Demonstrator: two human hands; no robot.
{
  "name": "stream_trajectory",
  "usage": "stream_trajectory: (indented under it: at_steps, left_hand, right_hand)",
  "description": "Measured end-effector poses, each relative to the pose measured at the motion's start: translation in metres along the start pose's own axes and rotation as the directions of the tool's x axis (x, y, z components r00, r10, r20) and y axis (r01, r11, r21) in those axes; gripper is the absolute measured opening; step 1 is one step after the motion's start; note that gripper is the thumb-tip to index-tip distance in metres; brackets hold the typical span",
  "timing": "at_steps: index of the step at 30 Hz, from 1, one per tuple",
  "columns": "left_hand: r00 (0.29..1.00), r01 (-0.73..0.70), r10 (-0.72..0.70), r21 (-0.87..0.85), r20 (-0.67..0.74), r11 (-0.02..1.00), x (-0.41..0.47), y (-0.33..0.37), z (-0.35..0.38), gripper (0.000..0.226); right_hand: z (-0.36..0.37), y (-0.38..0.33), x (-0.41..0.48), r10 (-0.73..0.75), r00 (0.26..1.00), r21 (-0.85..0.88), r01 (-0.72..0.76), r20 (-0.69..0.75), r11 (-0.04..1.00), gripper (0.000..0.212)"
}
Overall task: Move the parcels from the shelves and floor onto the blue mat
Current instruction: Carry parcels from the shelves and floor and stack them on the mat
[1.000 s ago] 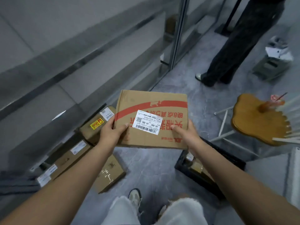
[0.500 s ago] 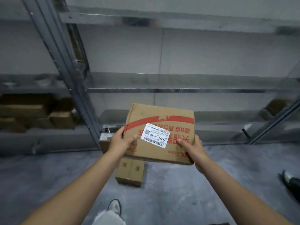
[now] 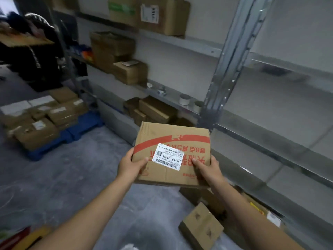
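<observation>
While we hold the cardboard parcel out in front of us, both of our hands grip it by its near corners: our left hand clasps the left edge with the thumb pressed on the top face, and our right hand clasps the right side with its thumb lying on top just beside the white label; the fingers of both hands go under the box, where we cannot see them. The parcel is tilted slightly, its top face turned toward us, with a red band and red printing across it. It hangs above the grey floor, touching nothing but our hands, between us and the metal shelving. The blue mat lies on the floor well apart to our left, already carrying a cluster of brown parcels. On the shelves we see more: a large box on the upper shelf, a stack of boxes on the middle shelf, and several flat boxes on the lower shelf, behind the parcel we hold. Two pale rolls sit on the edge of a shelf near the upright post. Below our right forearm a small box lies tilted on the floor.
</observation>
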State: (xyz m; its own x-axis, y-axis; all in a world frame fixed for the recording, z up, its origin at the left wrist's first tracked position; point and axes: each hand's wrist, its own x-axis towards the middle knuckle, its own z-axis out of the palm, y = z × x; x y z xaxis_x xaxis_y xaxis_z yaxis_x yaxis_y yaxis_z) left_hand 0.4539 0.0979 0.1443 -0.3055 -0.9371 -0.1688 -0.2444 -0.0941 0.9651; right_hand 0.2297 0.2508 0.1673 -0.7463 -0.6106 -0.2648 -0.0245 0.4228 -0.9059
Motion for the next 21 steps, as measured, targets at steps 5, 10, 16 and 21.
stream_trajectory:
  at_steps: [5,10,16,21]
  left_hand:
    - [0.988,0.067,-0.073,-0.043,-0.139,0.997,0.069,-0.013,-0.1,0.043]
    - [0.954,0.16,-0.173,-0.07,-0.247,0.985,0.11,-0.034,-0.177,0.049]
    - [0.895,0.205,-0.229,-0.103,-0.384,0.973,0.169,-0.043,-0.226,0.041]
    - [0.857,0.212,-0.235,-0.101,-0.459,0.972,0.245,-0.031,-0.243,0.039]
  right_hand:
    - [0.131,-0.046,0.049,-0.015,0.984,-0.01,0.017,0.178,1.0,0.06]
    - [0.235,-0.078,0.081,-0.007,0.939,-0.027,0.017,0.344,0.999,0.062]
    - [0.326,-0.113,0.131,-0.025,0.885,-0.051,0.055,0.465,0.997,0.062]
    - [0.391,-0.161,0.208,-0.098,0.824,-0.03,0.138,0.558,0.99,0.051]
